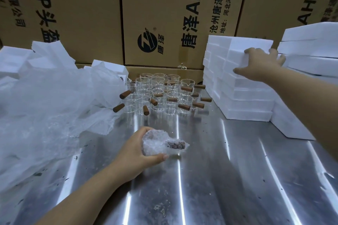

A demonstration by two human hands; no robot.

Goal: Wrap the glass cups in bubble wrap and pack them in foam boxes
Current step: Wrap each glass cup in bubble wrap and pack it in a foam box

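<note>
My left hand (pixel 136 149) grips a glass cup wrapped in bubble wrap (pixel 159 142) just above the steel table; its brown handle shows through the wrap on the right. My right hand (pixel 260 64) reaches to the top foam box (pixel 243 46) of the white stack at the right, fingers over its top edge and thumb on its front face. Several bare glass cups with brown wooden handles (pixel 161 93) stand in a cluster at the middle back of the table. A loose heap of bubble wrap and plastic sheet (pixel 49 104) lies at the left.
The steel table (pixel 228 179) stretches in front of me. A second stack of foam boxes (pixel 311 56) stands at the far right, more foam pieces (pixel 12 60) at the far left. Large printed cardboard cartons (pixel 164 14) wall off the back.
</note>
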